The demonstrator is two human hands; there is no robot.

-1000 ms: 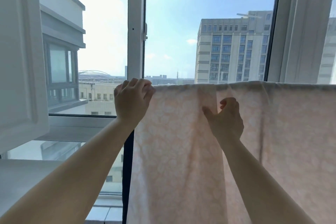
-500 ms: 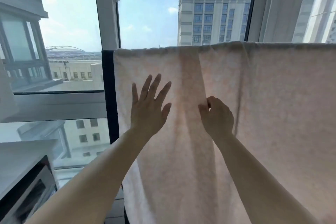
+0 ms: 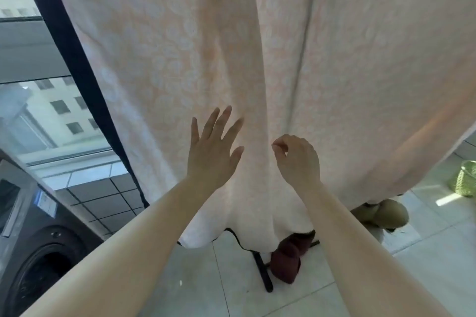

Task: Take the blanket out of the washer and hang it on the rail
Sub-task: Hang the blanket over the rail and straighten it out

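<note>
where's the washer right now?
In the head view the washer sits at the bottom left, its dark round door opening below the window, left of the hanging blanket and under the left forearm.

Pale peach patterned blanket (image 3: 296,54) cut off by the top and right edges, its upper hem and any rail out of frame. Black upright stand pole (image 3: 77,59) hidden behind the cloth lower down. Dark front-loading washer (image 3: 38,260) cropped by the left edge. Green woven basket (image 3: 465,179) clipped at the right edge. Dark red slipper-like thing (image 3: 287,258) and tan one (image 3: 386,213) partly covered by the hem, too blurred to identify.
</note>
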